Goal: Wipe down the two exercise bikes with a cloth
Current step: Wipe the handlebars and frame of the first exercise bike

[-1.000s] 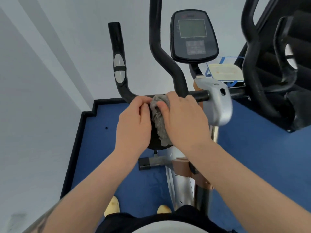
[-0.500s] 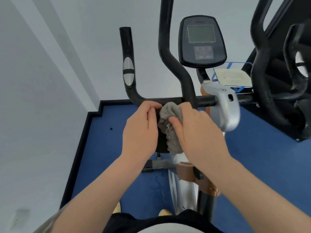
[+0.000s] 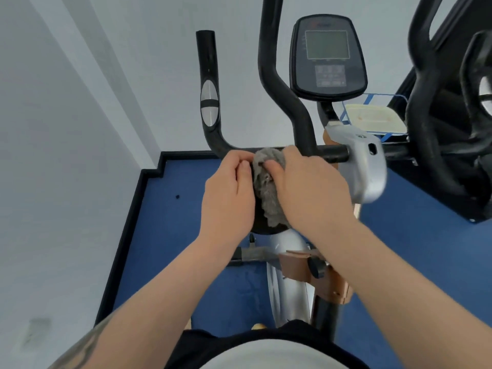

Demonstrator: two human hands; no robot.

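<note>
**Two hands, one gray cloth on the bike bar**

Two walls, pale and plain, meet in a corner, and a blue floor (image 3: 186, 235) with a black edge strip runs along them. The exercise bike (image 3: 367, 166) stands on this floor. Its black handlebar (image 3: 332, 153) goes across, with one end curving up on the left. The screen (image 3: 327, 54) sits up high on the bike. A second black machine (image 3: 439, 115) stands just beside it on the right.

The left hand (image 3: 226, 193) has its fingers curled around the bar, touching the cloth's edge. The right hand (image 3: 311, 187) is curled over the cloth (image 3: 263, 182), with the thumb pressing into it. The gray cloth is bunched on the bar between the two hands and hangs down a little.

Compared with half a second ago, both hands and the cloth stay at the same spot on the bar. The whole bike sits a bit more to the right in the picture.
</note>
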